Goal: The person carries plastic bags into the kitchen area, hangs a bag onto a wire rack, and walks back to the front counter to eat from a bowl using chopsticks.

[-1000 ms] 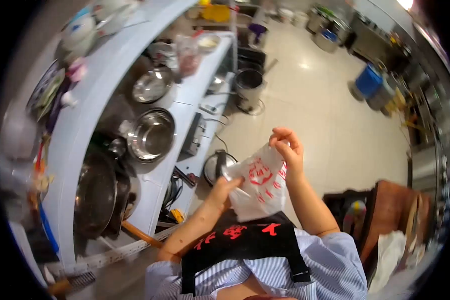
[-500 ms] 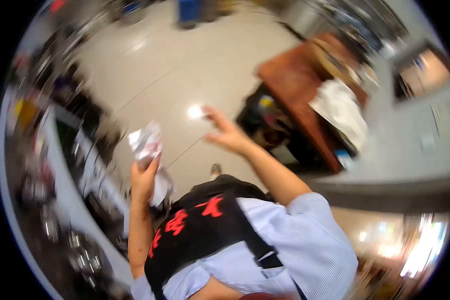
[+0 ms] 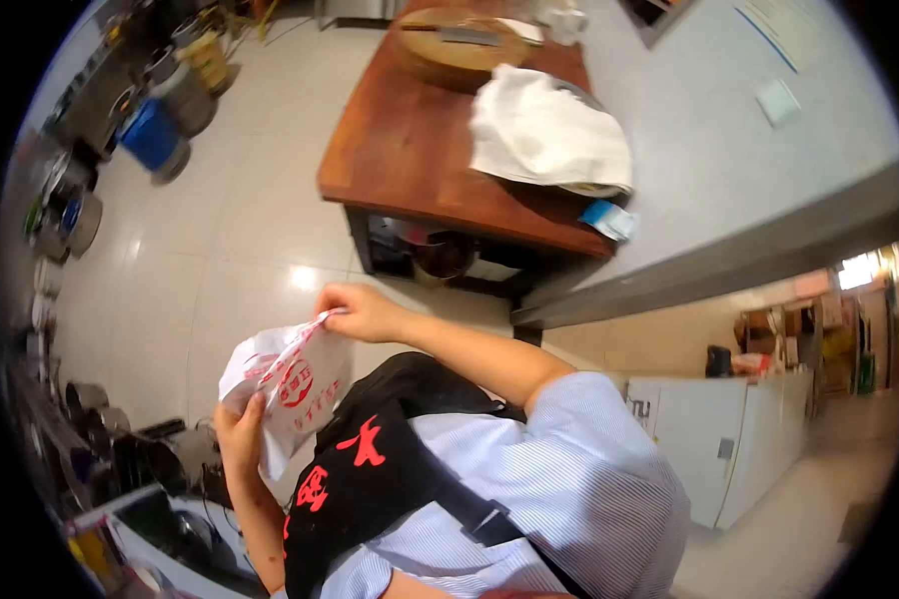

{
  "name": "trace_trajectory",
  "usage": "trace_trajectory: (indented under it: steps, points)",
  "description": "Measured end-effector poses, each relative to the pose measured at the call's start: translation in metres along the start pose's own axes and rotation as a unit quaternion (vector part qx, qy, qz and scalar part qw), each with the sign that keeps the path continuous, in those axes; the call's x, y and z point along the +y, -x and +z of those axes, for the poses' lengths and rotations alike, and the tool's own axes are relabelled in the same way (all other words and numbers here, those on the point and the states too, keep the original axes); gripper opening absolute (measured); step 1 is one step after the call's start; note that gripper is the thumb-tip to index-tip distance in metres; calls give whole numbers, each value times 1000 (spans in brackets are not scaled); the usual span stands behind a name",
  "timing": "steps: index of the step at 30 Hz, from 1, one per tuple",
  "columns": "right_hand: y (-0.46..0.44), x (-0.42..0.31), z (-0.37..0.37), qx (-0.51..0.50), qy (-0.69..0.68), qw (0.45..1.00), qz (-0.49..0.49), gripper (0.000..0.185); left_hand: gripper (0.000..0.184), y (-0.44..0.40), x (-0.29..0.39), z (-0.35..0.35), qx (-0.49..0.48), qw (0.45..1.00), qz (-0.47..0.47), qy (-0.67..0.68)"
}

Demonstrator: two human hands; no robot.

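In front of the black apron, a white plastic bag (image 3: pixel 315 374) with red printing hangs between my two hands. My left hand (image 3: pixel 240 434) is closed on its left side, thumb lying over the plastic. My right hand (image 3: pixel 362 311) pinches the bag's upper right edge. The bag looks flat and partly spread, with creases running across it. Whether anything is inside I cannot tell.
Ahead stands a wooden table (image 3: pixel 370 150) with a round chopping board (image 3: pixel 430 65), a cleaver (image 3: pixel 467 36) and a white cloth (image 3: pixel 549 130). A blue bucket (image 3: pixel 152 135) is on the floor at left. A wall end (image 3: pixel 729 250) juts in at right.
My right hand, free and spread before, now grips the bag's edge. The bag has been spread wider, showing its red print. My view has turned right toward the table.
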State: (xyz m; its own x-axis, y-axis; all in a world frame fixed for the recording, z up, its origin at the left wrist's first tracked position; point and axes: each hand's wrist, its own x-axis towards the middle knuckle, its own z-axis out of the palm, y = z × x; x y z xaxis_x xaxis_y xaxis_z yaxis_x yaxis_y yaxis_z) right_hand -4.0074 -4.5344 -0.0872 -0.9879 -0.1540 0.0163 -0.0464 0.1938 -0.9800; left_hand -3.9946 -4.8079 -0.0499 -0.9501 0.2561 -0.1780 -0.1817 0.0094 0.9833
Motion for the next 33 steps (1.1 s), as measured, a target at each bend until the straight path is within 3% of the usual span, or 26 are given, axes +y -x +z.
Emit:
trace_trajectory:
  steps: [2,4,5,7,10,12,14,16,20,23,26,27,30,32,33]
  points:
    - [-23,-1,13,11,6,1000,-7,12,21,-11,-2,-32,-4,970,-23,-243]
    - [-49,-10,32,-22,20,999,31,12,23,-21,-7,-55,28,962,-8,-270]
    - [-64,0,44,-26,35,999,-4,10,22,-26,-18,-68,36,979,-6,-200]
    - [-97,5,69,-71,68,995,23,11,24,-30,-22,-103,42,986,-20,-163]
    - [-164,9,114,-121,-17,992,41,6,22,-52,-39,-166,111,983,-17,-145]
    - [-207,-1,153,-144,1,986,79,4,20,-65,-37,-214,153,981,-14,-117]
    - [-258,-3,192,-178,-7,981,80,6,18,-82,-30,-262,186,979,-19,-84]
    - [-255,2,195,-212,-34,974,78,8,18,-74,-38,-267,192,973,-45,-116]
    - [-352,-25,279,-236,-36,968,76,19,21,-107,-22,-370,261,959,-87,-60]
    - [-443,-17,324,-246,-44,968,24,30,24,-139,-11,-440,373,926,11,-57]
    - [-541,-16,369,-279,-10,959,46,29,27,-169,-55,-508,463,885,3,-51]
    - [-573,-22,389,-288,9,957,31,30,28,-176,-73,-528,470,882,-18,6]
    - [-668,-53,458,-348,15,937,24,27,29,-181,-49,-568,553,825,-62,98]
    - [-730,-85,522,-404,41,913,-30,27,29,-181,-81,-595,605,791,-86,20]
    - [-756,-99,560,-433,56,897,-63,28,29,-176,-75,-606,620,777,-94,47]
